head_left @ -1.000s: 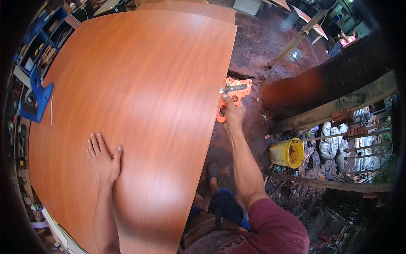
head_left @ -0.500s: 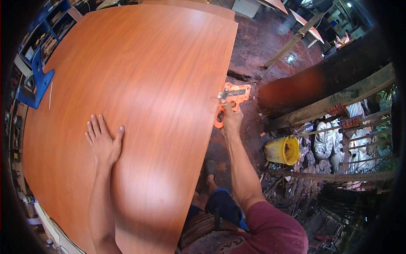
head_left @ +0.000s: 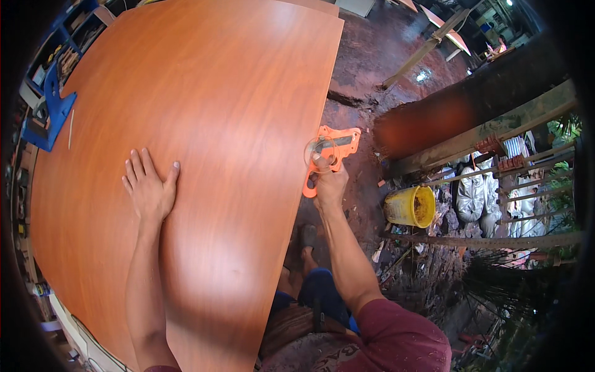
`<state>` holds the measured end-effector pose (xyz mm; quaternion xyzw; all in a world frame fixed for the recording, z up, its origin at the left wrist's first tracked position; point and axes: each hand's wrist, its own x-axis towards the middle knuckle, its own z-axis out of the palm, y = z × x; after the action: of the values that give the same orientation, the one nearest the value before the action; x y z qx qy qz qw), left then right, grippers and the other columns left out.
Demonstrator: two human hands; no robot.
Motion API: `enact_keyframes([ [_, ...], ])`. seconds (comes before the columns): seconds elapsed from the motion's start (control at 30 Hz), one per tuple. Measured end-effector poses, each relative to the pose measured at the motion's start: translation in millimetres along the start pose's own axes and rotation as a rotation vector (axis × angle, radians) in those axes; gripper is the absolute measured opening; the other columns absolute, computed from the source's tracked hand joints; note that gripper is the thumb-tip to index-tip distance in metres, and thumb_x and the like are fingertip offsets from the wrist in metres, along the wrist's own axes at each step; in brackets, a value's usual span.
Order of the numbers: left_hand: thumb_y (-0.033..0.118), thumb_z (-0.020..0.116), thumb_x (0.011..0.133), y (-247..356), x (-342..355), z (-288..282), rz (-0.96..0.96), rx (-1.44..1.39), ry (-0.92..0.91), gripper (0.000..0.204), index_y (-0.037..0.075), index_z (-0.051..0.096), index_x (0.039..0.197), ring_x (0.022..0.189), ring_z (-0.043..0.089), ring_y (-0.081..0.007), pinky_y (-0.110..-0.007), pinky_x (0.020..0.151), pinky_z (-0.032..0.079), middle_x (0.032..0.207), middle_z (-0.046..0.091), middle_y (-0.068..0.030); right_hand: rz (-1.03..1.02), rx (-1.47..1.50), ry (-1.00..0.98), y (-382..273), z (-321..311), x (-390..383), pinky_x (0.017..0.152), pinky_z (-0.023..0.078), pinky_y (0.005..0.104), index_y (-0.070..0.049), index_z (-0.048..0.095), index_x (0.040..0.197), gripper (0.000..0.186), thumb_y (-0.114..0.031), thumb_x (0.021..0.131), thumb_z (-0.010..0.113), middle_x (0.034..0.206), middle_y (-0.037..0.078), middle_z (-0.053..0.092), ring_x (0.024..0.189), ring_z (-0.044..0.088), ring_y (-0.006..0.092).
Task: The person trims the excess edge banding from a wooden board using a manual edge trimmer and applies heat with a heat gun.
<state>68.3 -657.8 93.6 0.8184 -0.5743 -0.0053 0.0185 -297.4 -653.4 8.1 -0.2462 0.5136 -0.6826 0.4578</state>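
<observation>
A large wood-grain board (head_left: 204, 111) with a reddish-brown glossy face spreads before me. My left hand (head_left: 150, 189) lies on it, palm down with fingers stretched out. At the board's right edge, my right hand (head_left: 330, 181) grips an orange hand-held edge trimmer (head_left: 343, 139) with a dark insert. The trimmer sits against the edge, its looped handle end toward me. A thin curled shaving (head_left: 306, 149) loops around the trimmer near my thumb. The exact contact between blade and edge is too small to make out.
A blue tool (head_left: 56, 118) lies on the board's far left, beside a thin pale strip (head_left: 71, 129). Right of me stand a dirty yellow bucket (head_left: 409, 206), a dark thick post (head_left: 458, 118) and a slatted wooden fence (head_left: 536, 186). Shelves (head_left: 65, 37) hold items at far left.
My right hand has drawn the trimmer along the board's edge toward me. The curled shaving looks larger. My left hand stays flat on the board, and the view has shifted slightly.
</observation>
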Motion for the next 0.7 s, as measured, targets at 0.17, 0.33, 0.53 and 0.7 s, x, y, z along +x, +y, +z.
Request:
enact_keyframes([
  [0.17,0.066,0.052,0.099,-1,1,6,-0.009,0.013,0.014,0.095,0.003,0.028,0.165,0.161,0.014,-0.039,-0.056,0.13,0.011,0.174,0.018,-0.0199,0.011,-0.09,-0.005,-1,-5,-31,0.074,0.053,0.0305,-0.002,0.069,0.113,0.035,-0.023,0.09,0.085,0.097,0.0,0.068,0.082,0.063,0.0103],
  [0.33,0.066,0.051,0.099,-2,-2,2,-0.021,0.008,0.034,0.094,0.002,0.029,0.165,0.161,0.015,-0.0389,-0.056,0.13,0.01,0.174,0.019,-0.0198,0.038,-0.052,0.014,-9,0,-58,0.07,0.052,0.0286,-0.003,0.069,0.109,0.032,-0.023,0.091,0.085,0.094,0.0,0.066,0.08,0.062,0.009],
  [0.53,0.057,0.056,0.1,-44,-44,6,0.344,-0.07,0.002,0.089,0.0,0.029,0.164,0.161,0.014,-0.0403,-0.056,0.13,0.009,0.174,0.019,-0.0211,0.007,-0.066,-0.006,6,-7,-48,0.068,0.053,0.0291,-0.002,0.069,0.112,0.034,-0.023,0.091,0.085,0.095,0.0,0.067,0.081,0.063,0.0096],
  [0.7,0.056,0.052,0.102,-143,-141,-21,0.595,-0.111,-0.152,0.088,-0.001,0.027,0.164,0.161,0.01,-0.0443,-0.058,0.129,0.008,0.174,0.017,-0.0229,0.0,-0.058,0.006,-5,-7,-49,0.068,0.052,0.0294,-0.001,0.069,0.115,0.034,-0.022,0.092,0.084,0.101,0.002,0.07,0.082,0.063,0.0109],
])
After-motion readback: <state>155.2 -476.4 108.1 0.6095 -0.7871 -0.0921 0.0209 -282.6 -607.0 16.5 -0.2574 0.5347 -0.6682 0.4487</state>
